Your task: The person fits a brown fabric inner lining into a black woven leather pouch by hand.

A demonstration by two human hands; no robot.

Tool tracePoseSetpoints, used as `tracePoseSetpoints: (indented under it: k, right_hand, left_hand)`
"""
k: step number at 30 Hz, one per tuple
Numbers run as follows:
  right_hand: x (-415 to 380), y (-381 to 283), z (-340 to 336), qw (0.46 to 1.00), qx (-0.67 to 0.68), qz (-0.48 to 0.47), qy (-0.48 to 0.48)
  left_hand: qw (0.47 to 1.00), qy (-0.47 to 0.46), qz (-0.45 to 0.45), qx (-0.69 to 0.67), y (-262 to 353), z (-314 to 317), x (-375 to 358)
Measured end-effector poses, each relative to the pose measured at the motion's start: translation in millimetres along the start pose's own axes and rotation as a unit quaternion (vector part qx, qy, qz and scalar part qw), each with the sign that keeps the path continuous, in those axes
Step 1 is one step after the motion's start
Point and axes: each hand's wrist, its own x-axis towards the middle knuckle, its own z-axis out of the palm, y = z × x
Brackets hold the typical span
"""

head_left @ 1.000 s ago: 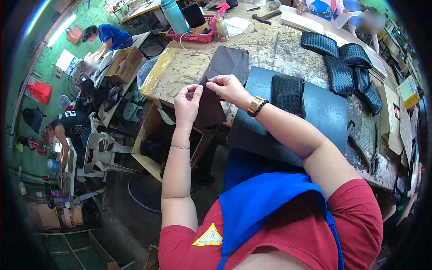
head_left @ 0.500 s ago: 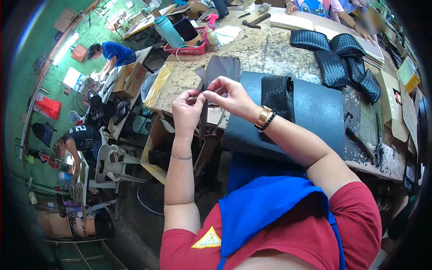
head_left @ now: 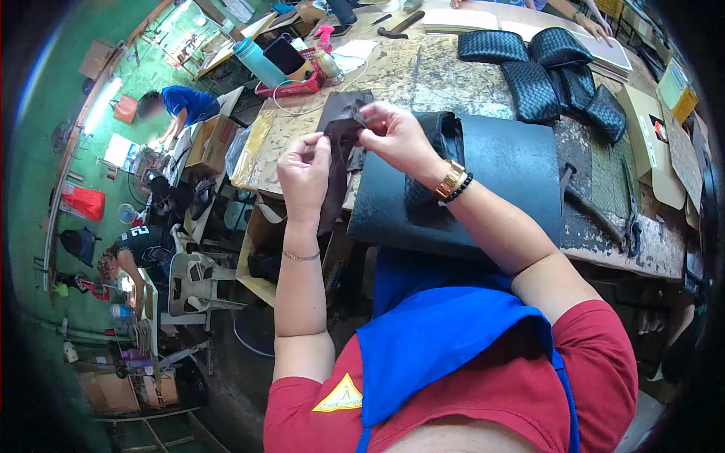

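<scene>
My left hand (head_left: 305,175) pinches the left edge of a thin dark brown sheet (head_left: 337,181), which hangs down past the table's edge. On the sheet's upper right, the fingers of my right hand (head_left: 397,140) are closed on the same material. Between the two hands the sheet is spread and creased. A black woven leather piece (head_left: 427,198) lies partly behind my right wrist, on a dark board (head_left: 513,170). More flat dark brown material (head_left: 357,98) shows just beyond my fingers.
Several black woven pieces (head_left: 532,90) lie at the back right. A hammer (head_left: 596,211) and shears (head_left: 632,219) are at the right. A red basket (head_left: 302,84) with a teal bottle (head_left: 258,63) stands at the back left. Other people work at the left and far side.
The dark sheet was narrow between my pinched fingers and now is spread wider. My hands have moved apart. The whole view has shifted slightly, with the table further left and up.
</scene>
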Motion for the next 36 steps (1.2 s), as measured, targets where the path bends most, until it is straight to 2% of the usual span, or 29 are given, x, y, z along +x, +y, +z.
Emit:
tracePoseSetpoints:
  k: [3, 6, 8, 11, 13, 16, 19, 21, 22, 25, 26, 29, 30, 33, 36]
  right_hand:
    - [3.7, -5.5, -12.8, 0.991, -0.071, -0.093, 0.071]
    - [2.3, -13.9, -10.6, 0.978, -0.099, -0.122, 0.138]
    - [0.7, -13.3, -3.2, 0.971, -0.093, -0.161, 0.151]
    - [-2.1, -14.8, -3.5, 0.963, -0.113, -0.185, 0.161]
    - [-1.2, -18.4, -11.8, 0.959, -0.152, -0.188, 0.149]
    - [-3.2, -44.8, -38.1, 0.929, -0.303, -0.191, 0.093]
    - [2.3, -53.0, -47.8, 0.881, -0.403, -0.244, 0.034]
    - [5.4, -56.1, -48.0, 0.843, -0.443, -0.305, -0.015]
    - [0.3, -61.9, -47.2, 0.838, -0.459, -0.289, -0.056]
    - [-3.3, -70.9, -49.8, 0.767, -0.540, -0.325, -0.118]
    - [0.2, -71.2, -53.8, 0.749, -0.556, -0.337, -0.125]
    - [0.9, -79.1, -56.5, 0.763, -0.519, -0.376, -0.085]
    - [1.1, -78.3, -56.6, 0.791, -0.489, -0.362, -0.062]
    - [2.6, -72.7, -62.7, 0.811, -0.473, -0.344, -0.034]
    - [6.8, -57.2, -72.5, 0.807, -0.502, -0.311, -0.022]
  left_hand:
    - [0.999, 0.036, 0.031, 0.023, 24.5, 10.3, 2.4]
    - [0.998, 0.036, 0.052, 0.028, 39.3, 28.5, 0.7]
    - [0.995, 0.028, 0.063, 0.071, 49.5, 39.3, -2.1]
    - [0.996, 0.027, 0.076, 0.046, 49.5, 52.4, -4.2]
    - [0.993, 0.046, 0.081, 0.074, 49.2, 49.9, -1.4]
    - [0.983, 0.093, 0.117, 0.107, 31.9, 32.7, 12.9]
    - [0.986, 0.100, 0.099, 0.085, 30.0, 29.4, 18.4]
    - [0.990, 0.070, 0.116, 0.044, 22.7, 30.1, 20.6]
    - [0.990, 0.055, 0.126, 0.022, 20.5, 30.6, 22.4]
    - [0.927, 0.024, 0.298, 0.226, 26.0, 24.9, 26.5]
    - [0.920, 0.002, 0.313, 0.236, 31.4, 22.2, 23.2]
    - [0.895, -0.020, 0.320, 0.310, 31.9, 19.2, 26.2]
    - [0.885, -0.020, 0.332, 0.325, 35.8, 19.1, 26.2]
    - [0.859, -0.011, 0.352, 0.371, 49.8, 17.4, 27.7]
    - [0.850, -0.003, 0.340, 0.401, 56.0, 18.6, 32.2]
